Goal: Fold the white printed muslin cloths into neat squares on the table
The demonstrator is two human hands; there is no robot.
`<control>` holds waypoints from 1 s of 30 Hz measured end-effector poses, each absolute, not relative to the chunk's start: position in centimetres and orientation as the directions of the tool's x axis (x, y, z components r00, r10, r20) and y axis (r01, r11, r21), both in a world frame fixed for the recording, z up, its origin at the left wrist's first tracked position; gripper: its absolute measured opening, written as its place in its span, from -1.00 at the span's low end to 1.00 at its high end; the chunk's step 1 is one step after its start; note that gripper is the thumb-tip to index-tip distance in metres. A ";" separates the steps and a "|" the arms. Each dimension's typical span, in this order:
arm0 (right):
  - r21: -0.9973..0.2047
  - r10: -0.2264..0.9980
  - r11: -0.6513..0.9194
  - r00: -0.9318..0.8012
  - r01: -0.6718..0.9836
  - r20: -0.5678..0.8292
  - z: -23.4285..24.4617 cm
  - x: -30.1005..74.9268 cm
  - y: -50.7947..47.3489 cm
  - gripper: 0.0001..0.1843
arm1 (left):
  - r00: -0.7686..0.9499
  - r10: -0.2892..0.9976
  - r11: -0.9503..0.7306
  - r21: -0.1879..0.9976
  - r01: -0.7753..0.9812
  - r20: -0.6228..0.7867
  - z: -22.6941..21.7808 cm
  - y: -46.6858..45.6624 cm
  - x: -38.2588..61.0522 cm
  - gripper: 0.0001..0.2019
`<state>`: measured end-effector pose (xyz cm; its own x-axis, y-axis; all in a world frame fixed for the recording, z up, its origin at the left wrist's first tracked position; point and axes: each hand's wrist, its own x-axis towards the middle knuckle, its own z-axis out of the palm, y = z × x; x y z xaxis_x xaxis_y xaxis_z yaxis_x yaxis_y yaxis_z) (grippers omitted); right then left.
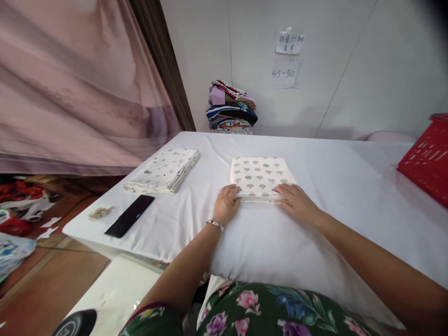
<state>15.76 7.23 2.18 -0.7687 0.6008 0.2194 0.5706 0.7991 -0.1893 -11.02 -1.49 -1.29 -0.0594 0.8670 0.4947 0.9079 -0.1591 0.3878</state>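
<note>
A white-draped table (343,177), its covering lightly wrinkled, carries a folded mushroom-print cloth (259,176) near its middle. Toward the left edge lies a thicker folded white cloth with small dark motifs (163,169), a black smartphone (130,216) just nearer, and a small beige tangle (101,213) beside it. A red slotted plastic basket (427,163) sits far right.

Green floral top (269,308); purple-edged sleeve (152,322); silvery bracelet (214,225)

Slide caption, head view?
Left hand and right hand touch the near corners of a folded, rectangular, white mushroom-print cloth on a white-covered table.
</note>
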 end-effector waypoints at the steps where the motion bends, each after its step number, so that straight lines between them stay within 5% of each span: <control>1: -0.194 0.601 0.799 -0.763 0.569 0.239 2.4 15.5 7.1 -0.57 | -0.066 0.863 -0.152 0.382 0.912 0.501 -1.2 -1.5 -11.0 -0.67; 10: -0.067 0.558 0.822 -0.776 0.565 0.294 -0.3 14.5 7.3 -0.57 | 0.023 0.869 -0.172 0.259 0.950 0.494 -0.5 -1.8 -10.4 -0.71; 17: -0.060 0.565 0.815 -0.768 0.576 0.300 -1.5 14.5 7.5 -0.53 | 0.311 0.856 -0.367 0.060 0.928 0.413 0.1 -1.3 -7.3 -0.57; 25: -0.153 0.643 0.765 -0.728 0.625 0.240 0.5 13.7 7.3 -0.44 | 0.293 0.869 -0.358 0.098 0.929 0.398 -0.9 -1.4 -7.3 -0.57; 30: -0.128 0.672 0.740 -0.722 0.660 0.165 -0.2 13.7 7.8 -0.32 | 0.287 0.877 -0.394 0.235 0.888 0.384 2.1 0.0 -7.8 -0.70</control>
